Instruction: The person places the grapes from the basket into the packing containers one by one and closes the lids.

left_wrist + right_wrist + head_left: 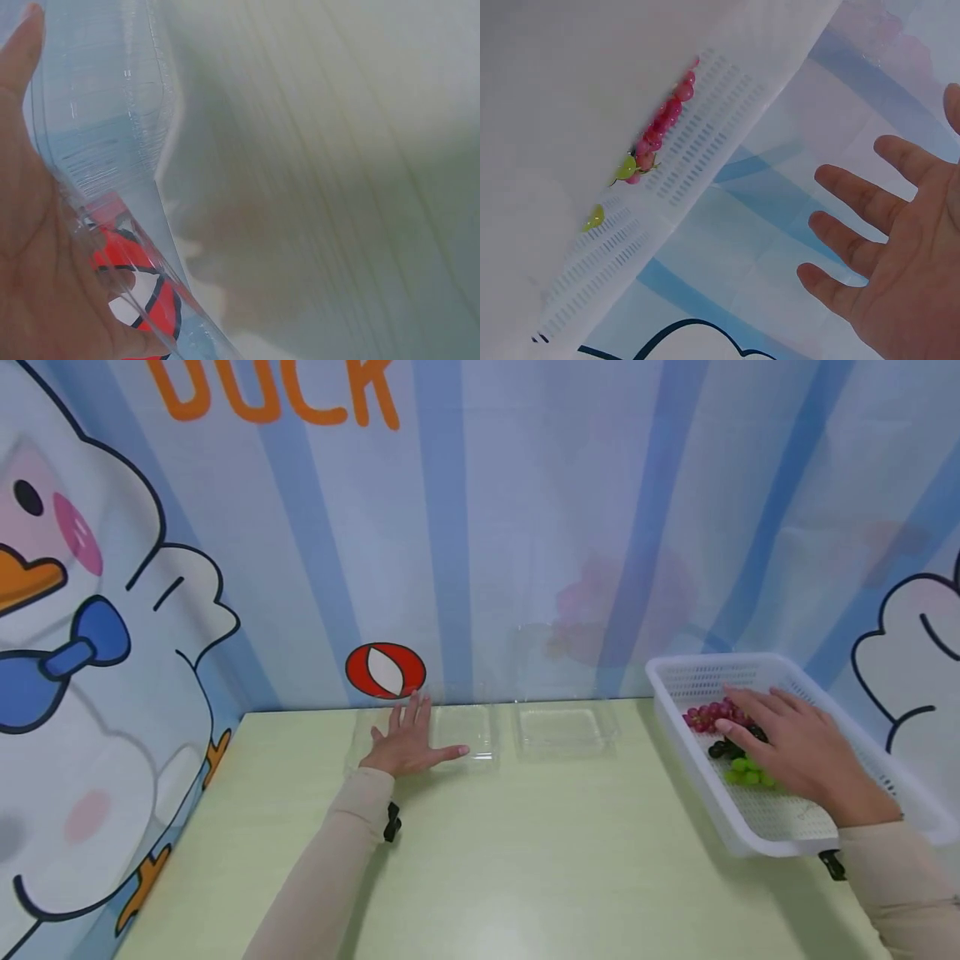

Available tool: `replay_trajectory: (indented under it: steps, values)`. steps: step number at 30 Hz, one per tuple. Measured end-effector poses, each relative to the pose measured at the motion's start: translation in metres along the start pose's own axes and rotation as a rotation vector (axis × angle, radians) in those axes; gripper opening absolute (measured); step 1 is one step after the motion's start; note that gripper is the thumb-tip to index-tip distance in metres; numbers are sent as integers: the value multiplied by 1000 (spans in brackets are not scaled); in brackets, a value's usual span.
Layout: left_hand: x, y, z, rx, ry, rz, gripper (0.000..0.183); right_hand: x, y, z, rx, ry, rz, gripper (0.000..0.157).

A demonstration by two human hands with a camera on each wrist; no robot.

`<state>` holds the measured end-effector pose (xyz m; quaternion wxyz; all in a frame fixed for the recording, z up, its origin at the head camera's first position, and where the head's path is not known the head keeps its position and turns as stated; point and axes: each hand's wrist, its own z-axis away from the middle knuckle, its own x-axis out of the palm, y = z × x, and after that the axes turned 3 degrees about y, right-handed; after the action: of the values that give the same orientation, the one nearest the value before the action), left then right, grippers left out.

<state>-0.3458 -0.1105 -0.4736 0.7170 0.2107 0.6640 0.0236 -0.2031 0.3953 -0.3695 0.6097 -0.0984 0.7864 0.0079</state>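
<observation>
My left hand (408, 745) is spread with straight fingers over a clear plastic box (463, 735) at the table's back edge. In the left wrist view the thumb and palm overlap the box's clear wall (105, 105). Over a white perforated basket (738, 843) hovers my right hand (798, 752), its fingers extended and apart, nothing held. Beneath it in the basket lie red grapes (705, 717), dark grapes (722, 749) and green grapes (746, 772), partly hidden by the hand. The right wrist view shows the red grapes (660, 124) beyond the basket's rim.
A second clear plastic box (566, 731) sits right of the first, its transparent lid (555, 660) raised against the backdrop. The pale table (540, 852) ends at a blue striped curtain (510, 527) with cartoon ducks. The basket stands at the table's right side.
</observation>
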Motion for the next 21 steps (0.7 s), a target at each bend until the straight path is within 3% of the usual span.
replay_trajectory:
  steps: [8, 21]
  values:
    - [1, 3, -4, 4, -9, -4, 125, -12, 8, 1, 2, -79, 66, 66]
    - [3, 0, -2, -10, -33, -8, 126, -21, 31, -21, 12, -191, 115, 73]
